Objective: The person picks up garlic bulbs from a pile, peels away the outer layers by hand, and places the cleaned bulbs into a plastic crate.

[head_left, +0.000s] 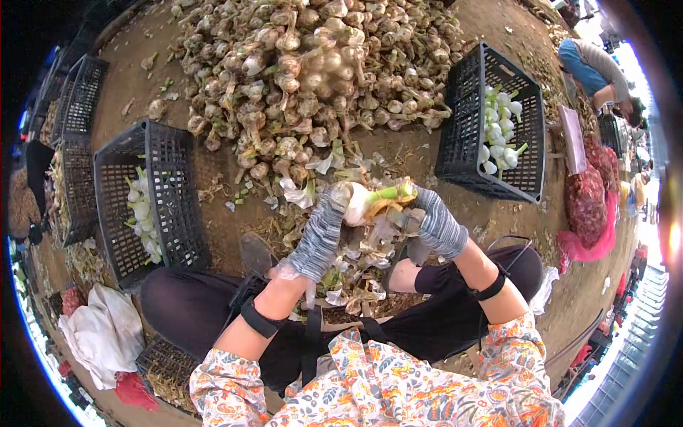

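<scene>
My left hand (319, 231), in a grey striped glove, is closed round the white bulb of a garlic head (360, 205) in front of my knees. The garlic's green stem points right. My right hand (435, 222), gloved the same way, has its fingers pressed together on the loose brown outer skin beside the stem. Peeled skins (348, 274) lie on the ground below both hands. Beyond them rises a large pile of unpeeled garlic (299, 85). White peeled garlic (501, 128) lies in the right crate, and more (141, 213) in the left crate.
A black crate (491, 181) stands right of the pile, another black crate (178, 206) to the left. Red net sacks (587, 206) lie at the far right, near a bending person (597, 67). A white sack (103, 331) lies at the lower left. More crates (75, 178) line the left side.
</scene>
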The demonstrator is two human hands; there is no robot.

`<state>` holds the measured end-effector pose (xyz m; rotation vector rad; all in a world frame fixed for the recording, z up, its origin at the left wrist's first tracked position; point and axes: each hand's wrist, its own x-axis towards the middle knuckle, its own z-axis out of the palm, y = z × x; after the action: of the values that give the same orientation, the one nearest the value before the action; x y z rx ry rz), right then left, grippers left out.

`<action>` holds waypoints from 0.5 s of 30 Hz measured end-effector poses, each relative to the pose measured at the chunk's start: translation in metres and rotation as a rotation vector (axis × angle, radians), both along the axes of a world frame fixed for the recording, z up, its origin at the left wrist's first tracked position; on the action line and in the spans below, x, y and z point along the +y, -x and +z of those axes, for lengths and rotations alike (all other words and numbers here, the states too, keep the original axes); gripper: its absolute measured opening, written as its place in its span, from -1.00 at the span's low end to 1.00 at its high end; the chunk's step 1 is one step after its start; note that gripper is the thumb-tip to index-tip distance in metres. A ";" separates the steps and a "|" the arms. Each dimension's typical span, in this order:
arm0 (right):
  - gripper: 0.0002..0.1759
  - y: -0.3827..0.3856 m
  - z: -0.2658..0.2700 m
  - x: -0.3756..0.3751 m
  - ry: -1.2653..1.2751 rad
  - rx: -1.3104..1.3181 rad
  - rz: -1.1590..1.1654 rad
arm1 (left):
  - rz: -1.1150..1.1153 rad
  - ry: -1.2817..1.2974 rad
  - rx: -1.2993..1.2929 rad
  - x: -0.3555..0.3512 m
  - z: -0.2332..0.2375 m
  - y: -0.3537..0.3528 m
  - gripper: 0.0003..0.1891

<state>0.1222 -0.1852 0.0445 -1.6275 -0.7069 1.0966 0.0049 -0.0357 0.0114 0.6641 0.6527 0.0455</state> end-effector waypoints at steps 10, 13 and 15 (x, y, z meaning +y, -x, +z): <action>-0.42 0.006 -0.038 -0.013 0.636 -1.108 0.380 | 0.015 0.157 0.347 0.007 0.010 0.005 -0.41; -0.48 0.002 -0.013 0.004 0.287 -0.406 0.102 | 0.029 -0.066 0.227 -0.005 -0.034 0.014 -0.45; -0.49 0.008 -0.003 0.014 0.169 -0.084 -0.070 | -0.032 -0.253 0.131 -0.004 -0.027 0.016 -0.46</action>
<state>0.1145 -0.1713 0.0419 -1.8369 -0.6203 1.0662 -0.0107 -0.0398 -0.0161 0.9265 0.7697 0.0560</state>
